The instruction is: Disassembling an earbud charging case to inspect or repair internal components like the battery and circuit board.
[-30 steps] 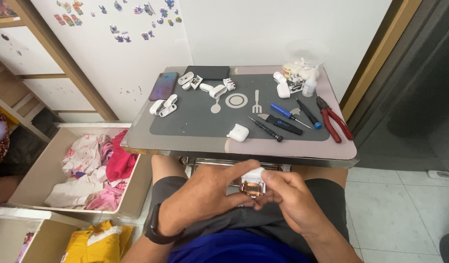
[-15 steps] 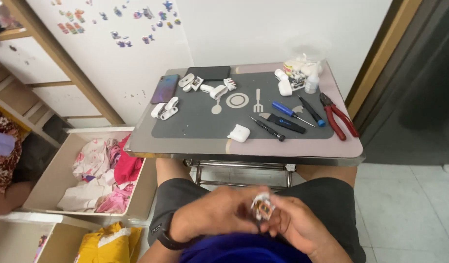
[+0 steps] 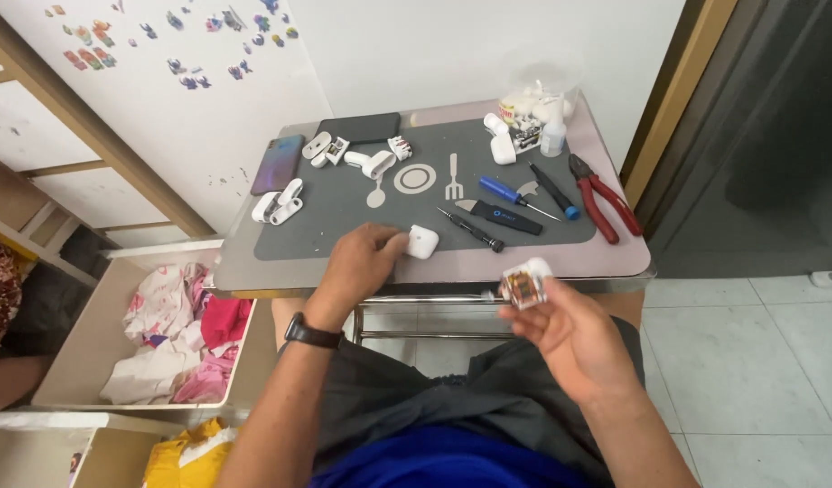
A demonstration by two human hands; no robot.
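My left hand point(image 3: 362, 262) reaches over the near edge of the small table and touches a white plastic cover point(image 3: 423, 241) lying on the grey mat point(image 3: 344, 230). My right hand point(image 3: 565, 330) is below the table edge and holds up a small white charger body point(image 3: 523, 285) with its inner electronics showing. On the mat lie several white adapter parts point(image 3: 371, 163), a pair of white plugs point(image 3: 279, 206), a blue-handled screwdriver point(image 3: 511, 194), a black screwdriver point(image 3: 470, 229) and a dark pry tool point(image 3: 508, 220).
Red-handled pliers point(image 3: 606, 199) lie at the table's right edge, a glue bottle point(image 3: 553, 136) and a bag of parts point(image 3: 524, 108) at the back right. A phone point(image 3: 276, 164) and a dark case point(image 3: 360, 128) lie at the back left. An open drawer of clothes point(image 3: 163, 334) stands to the left.
Both hands held the charger together over my lap. Now they have parted: the left went up to the white cover on the mat, while the right keeps the opened charger body.
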